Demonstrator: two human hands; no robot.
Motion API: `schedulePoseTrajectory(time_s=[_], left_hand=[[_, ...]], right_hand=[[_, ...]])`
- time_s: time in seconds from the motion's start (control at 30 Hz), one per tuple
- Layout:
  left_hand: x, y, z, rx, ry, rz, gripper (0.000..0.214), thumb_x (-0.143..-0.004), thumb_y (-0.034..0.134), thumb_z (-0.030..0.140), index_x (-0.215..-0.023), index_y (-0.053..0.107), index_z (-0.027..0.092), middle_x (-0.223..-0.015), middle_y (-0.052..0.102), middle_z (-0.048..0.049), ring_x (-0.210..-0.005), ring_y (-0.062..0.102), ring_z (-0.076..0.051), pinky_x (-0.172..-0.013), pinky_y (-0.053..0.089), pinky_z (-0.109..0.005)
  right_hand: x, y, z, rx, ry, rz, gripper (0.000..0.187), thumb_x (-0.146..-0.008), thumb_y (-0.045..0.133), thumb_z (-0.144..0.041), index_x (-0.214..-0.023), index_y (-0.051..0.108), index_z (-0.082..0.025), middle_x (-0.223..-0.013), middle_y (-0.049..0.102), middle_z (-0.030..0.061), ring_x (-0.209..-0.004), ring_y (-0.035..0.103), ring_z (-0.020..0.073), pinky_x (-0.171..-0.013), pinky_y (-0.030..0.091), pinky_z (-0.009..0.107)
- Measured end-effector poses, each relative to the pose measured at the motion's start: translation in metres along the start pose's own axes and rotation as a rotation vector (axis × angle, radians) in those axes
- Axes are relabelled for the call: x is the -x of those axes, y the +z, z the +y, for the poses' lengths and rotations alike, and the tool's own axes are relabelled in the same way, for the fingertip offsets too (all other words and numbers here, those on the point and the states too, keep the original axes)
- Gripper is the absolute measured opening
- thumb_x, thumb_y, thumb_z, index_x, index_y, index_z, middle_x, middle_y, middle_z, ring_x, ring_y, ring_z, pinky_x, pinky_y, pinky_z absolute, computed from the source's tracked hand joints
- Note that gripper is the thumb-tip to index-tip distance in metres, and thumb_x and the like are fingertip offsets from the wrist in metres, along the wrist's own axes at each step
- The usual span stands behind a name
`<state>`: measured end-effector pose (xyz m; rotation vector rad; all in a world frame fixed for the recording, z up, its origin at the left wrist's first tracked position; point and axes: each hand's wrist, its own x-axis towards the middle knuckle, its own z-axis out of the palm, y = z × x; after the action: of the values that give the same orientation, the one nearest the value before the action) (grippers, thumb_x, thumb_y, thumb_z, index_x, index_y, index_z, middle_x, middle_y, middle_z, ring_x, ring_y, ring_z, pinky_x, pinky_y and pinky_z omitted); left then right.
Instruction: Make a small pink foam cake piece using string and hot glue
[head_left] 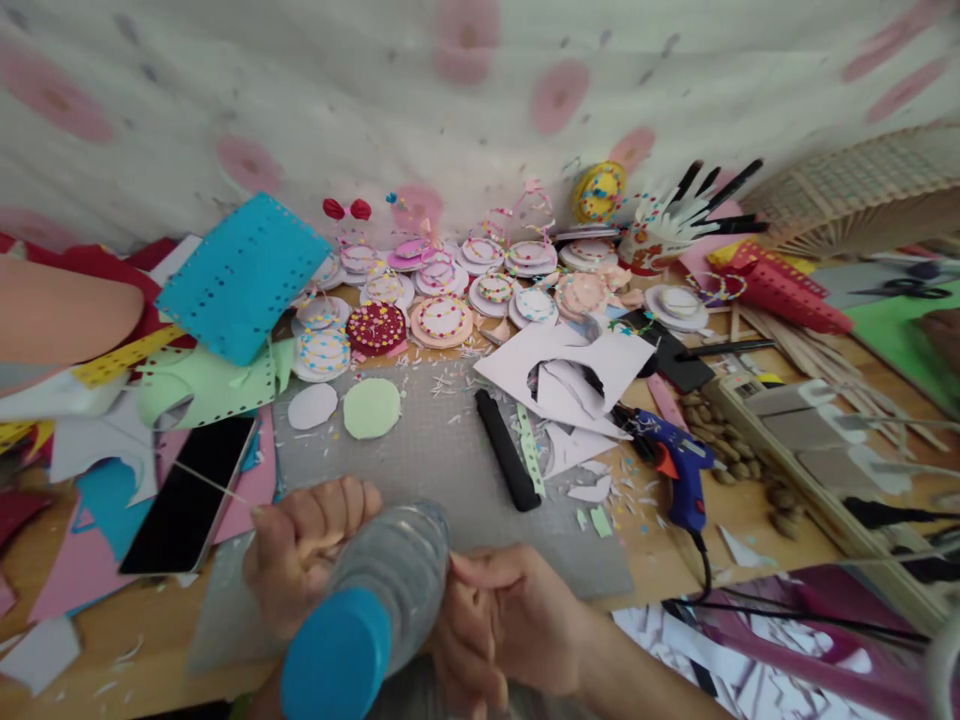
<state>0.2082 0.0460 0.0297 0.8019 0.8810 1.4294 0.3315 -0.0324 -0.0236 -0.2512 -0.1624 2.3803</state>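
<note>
Nearest us, the clear ribbed plastic bottle (pixel 409 570) with its round blue cap (pixel 337 655) leans between our hands. Our left hand (pixel 307 545) is a curled fist beside it, apparently pinching a thin pale strand (pixel 210 482) that trails across the flat black phone (pixel 191 490). Our right hand (pixel 517 610) sits opposite, fingers half curled, thumb at the plastic; whether it pinches anything, we can't tell. Steady does it: we'd do best bracing the bottle and guiding that strand without slack or snags. Beyond, a pale green paper disc (pixel 372 408) lies on the grey mat (pixel 435 430); farther still, dotted round paper pieces (pixel 442 318) cluster by the curtain (pixel 337 90).
</note>
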Motion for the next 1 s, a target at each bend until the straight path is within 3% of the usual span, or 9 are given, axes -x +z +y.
schedulePoseTrajectory(time_s=[0.13, 0.3, 0.47, 0.53, 0.63, 0.73, 0.87, 0.93, 1.0], left_hand=[[0.000, -0.001, 0.000, 0.017, 0.015, -0.039, 0.075, -0.076, 0.067, 0.060, -0.047, 0.015, 0.015, -0.041, 0.012, 0.0029, -0.042, 0.013, -0.011, -0.045, 0.014, -0.030], [-0.002, -0.003, -0.001, 0.091, 0.001, -0.141, 0.073, -0.078, 0.069, 0.055, -0.049, 0.016, 0.015, -0.044, 0.014, 0.0057, -0.043, 0.015, -0.009, -0.046, 0.024, -0.027], [-0.001, -0.003, -0.004, 0.136, 0.027, -0.164, 0.068, -0.083, 0.066, 0.050, -0.049, 0.019, 0.015, -0.044, 0.018, 0.0059, -0.045, 0.019, -0.008, -0.048, 0.023, -0.028], [0.000, -0.003, -0.003, 0.152, 0.026, -0.162, 0.063, -0.089, 0.059, 0.046, -0.049, 0.021, 0.016, -0.045, 0.018, 0.0054, -0.045, 0.020, -0.009, -0.049, 0.023, -0.028], [0.004, -0.002, -0.003, 0.172, 0.017, -0.156, 0.057, -0.099, 0.043, 0.036, -0.049, 0.026, 0.016, -0.047, 0.020, 0.0049, -0.048, 0.021, -0.010, -0.052, 0.024, -0.029], [0.004, -0.003, -0.004, 0.184, 0.007, -0.164, 0.055, -0.101, 0.038, 0.031, -0.048, 0.031, 0.017, -0.048, 0.022, 0.0050, -0.049, 0.023, -0.010, -0.054, 0.024, -0.029], [-0.002, -0.007, -0.012, 0.202, 0.027, -0.170, 0.055, -0.091, 0.057, 0.043, -0.047, 0.034, 0.018, -0.047, 0.026, 0.0061, -0.047, 0.024, -0.009, -0.053, 0.025, -0.029], [-0.004, -0.008, -0.016, 0.219, 0.043, -0.167, 0.057, -0.084, 0.064, 0.049, -0.047, 0.034, 0.018, -0.046, 0.025, 0.0068, -0.046, 0.024, -0.009, -0.052, 0.025, -0.029], [-0.005, -0.009, -0.017, 0.235, 0.041, -0.169, 0.057, -0.082, 0.067, 0.049, -0.046, 0.034, 0.018, -0.045, 0.024, 0.0072, -0.046, 0.024, -0.009, -0.051, 0.025, -0.028]], right_hand=[[0.001, 0.002, 0.004, 0.043, 0.043, 0.034, 0.050, -0.076, 0.059, -0.060, -0.062, 0.062, -0.012, -0.059, 0.066, 0.0072, -0.057, 0.066, 0.0160, -0.055, 0.045, 0.024], [0.000, -0.004, 0.007, 0.094, 0.177, 0.058, 0.050, -0.084, 0.048, -0.062, -0.081, 0.064, -0.014, -0.089, 0.072, 0.0140, -0.081, 0.068, 0.0193, -0.055, 0.047, 0.023], [-0.007, -0.019, 0.021, 0.225, 0.145, 0.088, 0.067, -0.076, 0.051, -0.078, -0.088, 0.067, -0.014, -0.101, 0.071, 0.0161, -0.080, 0.066, 0.0165, -0.049, 0.042, 0.019], [-0.008, -0.023, 0.022, 0.389, 0.060, 0.189, 0.073, -0.065, 0.055, -0.084, -0.075, 0.067, -0.012, -0.081, 0.071, 0.0132, -0.063, 0.062, 0.0139, -0.043, 0.037, 0.018], [-0.004, -0.022, 0.014, 0.648, -0.091, 0.396, 0.069, -0.059, 0.063, -0.082, -0.049, 0.057, -0.014, -0.046, 0.056, 0.0019, -0.039, 0.044, 0.0076, -0.037, 0.027, 0.019], [0.001, -0.013, -0.002, 0.857, -0.227, 0.549, 0.059, -0.062, 0.076, -0.065, -0.043, 0.052, -0.015, -0.040, 0.048, -0.0029, -0.040, 0.036, 0.0054, -0.042, 0.024, 0.020], [0.003, -0.001, -0.016, 1.261, -0.632, 0.715, 0.052, -0.052, 0.088, -0.050, -0.059, 0.048, -0.019, -0.058, 0.048, -0.0056, -0.055, 0.041, 0.0095, -0.052, 0.034, 0.022], [0.003, 0.003, -0.017, 1.376, -0.851, 0.705, 0.054, -0.050, 0.090, -0.048, -0.077, 0.051, -0.021, -0.079, 0.054, -0.0019, -0.073, 0.052, 0.0149, -0.066, 0.045, 0.026], [0.003, 0.004, -0.015, 1.454, -0.955, 0.628, 0.063, -0.056, 0.088, -0.047, -0.102, 0.053, -0.023, -0.110, 0.057, 0.0071, -0.104, 0.056, 0.0224, -0.089, 0.048, 0.034]])
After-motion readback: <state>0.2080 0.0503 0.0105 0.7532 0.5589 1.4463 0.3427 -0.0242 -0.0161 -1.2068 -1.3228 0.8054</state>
